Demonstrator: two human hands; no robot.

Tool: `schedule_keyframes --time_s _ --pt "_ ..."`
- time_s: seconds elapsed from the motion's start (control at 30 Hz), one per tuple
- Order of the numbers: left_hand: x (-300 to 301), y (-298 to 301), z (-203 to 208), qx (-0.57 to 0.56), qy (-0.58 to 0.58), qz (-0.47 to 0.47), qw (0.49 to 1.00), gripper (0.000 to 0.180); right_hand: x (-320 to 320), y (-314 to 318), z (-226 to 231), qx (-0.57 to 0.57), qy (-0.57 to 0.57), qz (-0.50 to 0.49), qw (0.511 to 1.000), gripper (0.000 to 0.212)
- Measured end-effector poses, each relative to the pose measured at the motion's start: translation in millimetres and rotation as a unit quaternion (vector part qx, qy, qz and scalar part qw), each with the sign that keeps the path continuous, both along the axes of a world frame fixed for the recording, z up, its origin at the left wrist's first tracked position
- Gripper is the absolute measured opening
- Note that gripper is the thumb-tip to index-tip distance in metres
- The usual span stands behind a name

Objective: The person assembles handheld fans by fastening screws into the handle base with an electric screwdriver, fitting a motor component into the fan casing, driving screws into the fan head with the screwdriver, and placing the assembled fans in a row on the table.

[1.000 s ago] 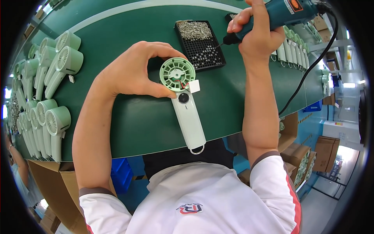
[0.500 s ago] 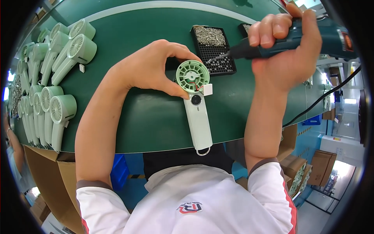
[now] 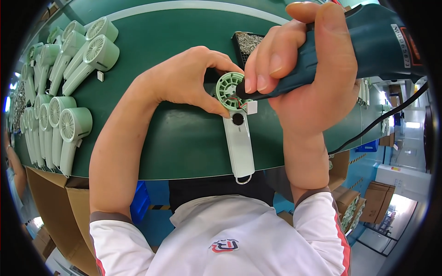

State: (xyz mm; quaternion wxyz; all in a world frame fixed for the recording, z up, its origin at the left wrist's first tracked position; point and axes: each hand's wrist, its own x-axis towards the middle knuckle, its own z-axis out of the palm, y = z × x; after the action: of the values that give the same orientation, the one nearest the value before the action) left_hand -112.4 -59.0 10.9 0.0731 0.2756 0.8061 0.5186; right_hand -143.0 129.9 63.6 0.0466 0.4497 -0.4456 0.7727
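Note:
A pale green handheld fan (image 3: 239, 142) lies on the green table, its handle toward me and a metal loop at the near end. Its round head is uncovered, showing ribs, red and dark wires and a small white tag (image 3: 252, 107). Thumb and fingers of my left hand (image 3: 195, 80) grip the head from the left. My right hand (image 3: 313, 69) is wrapped round a dark teal electric screwdriver (image 3: 368, 46). The tool's black nose is over the middle of the fan head; its tip is hidden from view.
Several assembled green fans (image 3: 76, 124) stand and lie along the table's left side. Behind my right hand, a black tray (image 3: 239, 48) of small metal screws is partly hidden. The screwdriver's black cord (image 3: 391, 115) runs down at right. An open cardboard box (image 3: 57, 211) sits below the left edge.
My right hand has brought the screwdriver left and nearer, from the screw tray onto the fan head. My left hand and the fan have shifted slightly right.

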Motion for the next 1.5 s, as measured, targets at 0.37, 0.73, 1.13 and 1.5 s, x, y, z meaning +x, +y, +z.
schedule_keyframes --time_s 0.37,0.73,1.13,1.5 --pt "-1.4 0.3 -29.2 0.021 0.087 0.036 0.995 0.05 34.1 -13.0 14.0 0.164 -0.137 -0.108 0.971 0.02" --pt "6.6 2.0 14.5 -0.021 -0.03 0.02 0.999 0.046 15.2 -20.5 -6.5 0.124 0.038 -0.078 0.989 0.014" --pt "-0.3 7.0 -7.3 0.018 0.054 -0.014 0.998 0.058 -26.9 35.9 27.8 0.06 0.001 -0.027 0.998 0.034" --pt "-4.3 3.9 -3.3 -0.008 0.002 0.003 1.0 0.062 -71.4 38.8 -6.9 0.008 -0.182 -0.264 0.947 0.023"
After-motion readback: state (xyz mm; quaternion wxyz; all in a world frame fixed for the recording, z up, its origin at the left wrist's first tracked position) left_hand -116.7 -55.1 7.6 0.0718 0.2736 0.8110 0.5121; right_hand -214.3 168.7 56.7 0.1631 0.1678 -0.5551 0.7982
